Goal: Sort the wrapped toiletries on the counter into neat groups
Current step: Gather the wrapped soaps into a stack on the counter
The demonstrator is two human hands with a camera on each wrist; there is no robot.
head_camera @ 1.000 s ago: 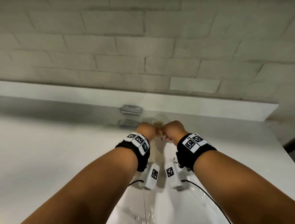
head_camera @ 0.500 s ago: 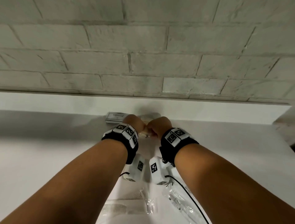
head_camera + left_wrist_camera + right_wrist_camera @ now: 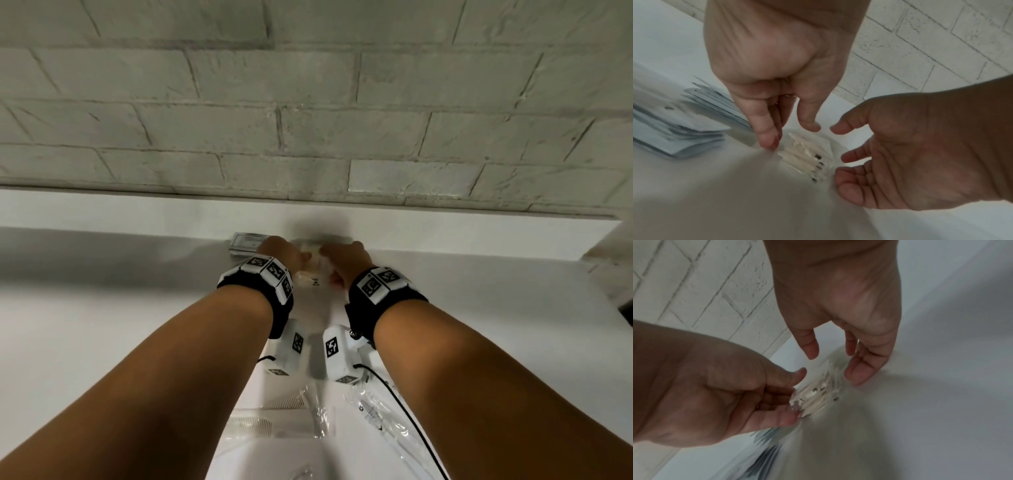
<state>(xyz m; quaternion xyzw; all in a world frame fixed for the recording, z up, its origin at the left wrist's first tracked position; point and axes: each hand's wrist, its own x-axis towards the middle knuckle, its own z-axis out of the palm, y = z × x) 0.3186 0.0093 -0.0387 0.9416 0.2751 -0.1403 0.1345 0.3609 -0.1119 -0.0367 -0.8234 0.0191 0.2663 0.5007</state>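
Observation:
A small pile of clear-wrapped cotton swab packets (image 3: 310, 272) (image 3: 807, 155) (image 3: 820, 394) lies on the white counter (image 3: 102, 325) near the back ledge. My left hand (image 3: 301, 258) (image 3: 791, 134) touches the pile's left edge with fairly straight fingertips. At the pile's right edge my right hand (image 3: 329, 255) (image 3: 834, 368) hovers, its fingers relaxed and spread, holding nothing. A stack of flat grey-white sachets (image 3: 245, 243) (image 3: 684, 129) sits just left of the pile. The head view hides my fingertips behind the backs of the hands.
Nearer to me lie wrapped combs (image 3: 260, 418) and a long clear-wrapped toothbrush (image 3: 376, 411). A raised white ledge (image 3: 445, 236) and a pale brick wall (image 3: 308, 120) close off the back.
Both hands have reached further back toward the ledge and drawn slightly apart. Their closed grip on the small packets has loosened, and the pile now lies on the counter.

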